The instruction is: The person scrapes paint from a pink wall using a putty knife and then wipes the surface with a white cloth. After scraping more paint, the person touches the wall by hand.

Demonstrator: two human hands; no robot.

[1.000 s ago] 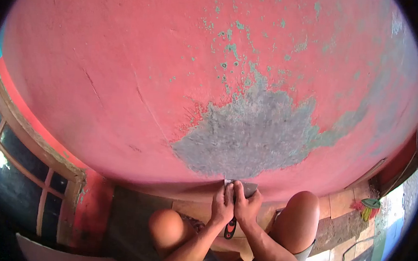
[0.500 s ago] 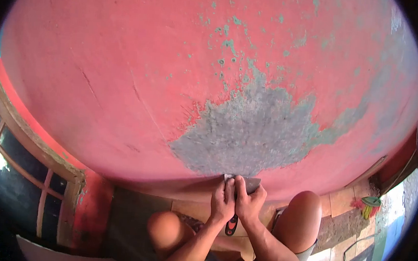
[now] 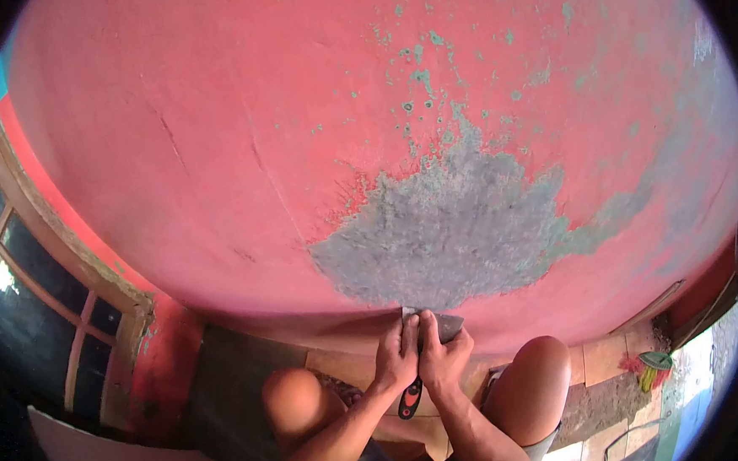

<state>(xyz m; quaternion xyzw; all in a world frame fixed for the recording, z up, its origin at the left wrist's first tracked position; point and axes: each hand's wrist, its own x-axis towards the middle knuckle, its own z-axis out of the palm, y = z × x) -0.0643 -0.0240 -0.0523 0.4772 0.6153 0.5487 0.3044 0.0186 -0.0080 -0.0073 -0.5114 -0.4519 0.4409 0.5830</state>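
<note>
Both my hands grip one scraper (image 3: 448,326), a wide metal blade with a black and red handle (image 3: 410,399) that hangs down between my wrists. My left hand (image 3: 396,355) is closed around its left side, thumb pressed along the blade. Closed on the right side is my right hand (image 3: 446,355), its thumb beside the other. The blade's upper edge lies against or very near the wall (image 3: 174,244), just under a bare grey patch (image 3: 454,227) where the pink paint is gone. My fingers behind the blade are hidden.
Small green chips dot the pink paint above the patch. A wood-framed window (image 3: 45,278) stands at the left. My bent knees (image 3: 532,388) flank my arms. A brush with red, green and yellow bristles (image 3: 653,369) is at the right, near the tiled floor (image 3: 602,363).
The view has shifted slightly, so the wall patch sits a little further right. Both hands keep the same hold on the scraper, just below the patch.
</note>
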